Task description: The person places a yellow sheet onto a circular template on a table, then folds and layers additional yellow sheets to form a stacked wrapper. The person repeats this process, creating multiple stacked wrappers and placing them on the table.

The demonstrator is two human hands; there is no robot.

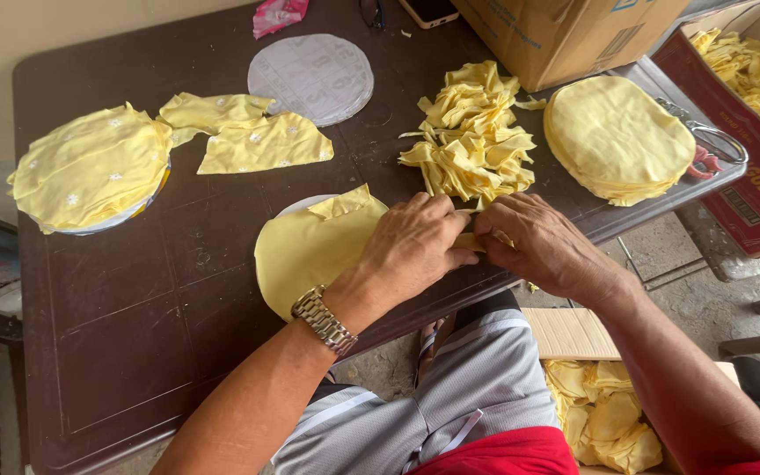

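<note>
- Round yellow cloth piece (310, 251): thin, limp, light; likely best gripped at its edge.
- Left hand (415, 242) lies flat on it, fingers together.
- Right hand (543, 246), beside, pinches the edge.

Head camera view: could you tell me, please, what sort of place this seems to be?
Probably a small informal fabric-cutting workshop. A stack of cut yellow circles, a pile of yellow offcuts and scissors lie on a dark table, with cardboard boxes beside it.
</note>
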